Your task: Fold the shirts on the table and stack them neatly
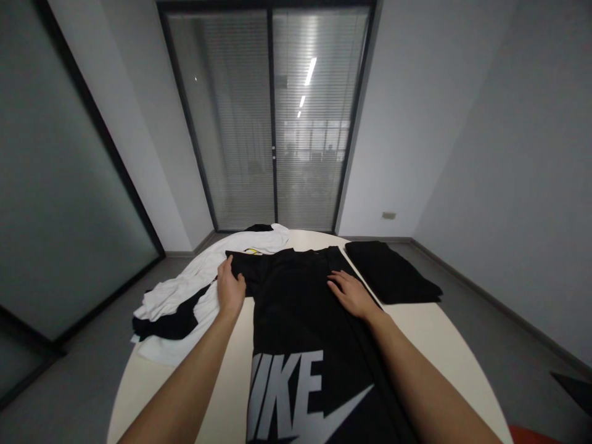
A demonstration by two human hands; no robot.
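A black T-shirt (296,308) lies spread on the table, its collar toward the far side and large grey lettering with a swoosh toward me. Its left sleeve sticks out sideways, while the right side looks folded inward along a straight edge. At the end of that left sleeve is my left hand (231,288), its thumb and fingers closed on the cloth. My right hand (352,293) rests flat on the shirt's right side near the collar, fingers stretched out and holding nothing.
The pale round-edged table (444,351) carries a loose heap of white clothes (185,277) with black pieces on the left. On the right sits a stack of folded black clothes (391,271). A glass door with blinds (305,179) stands beyond. Something red shows at lower right.
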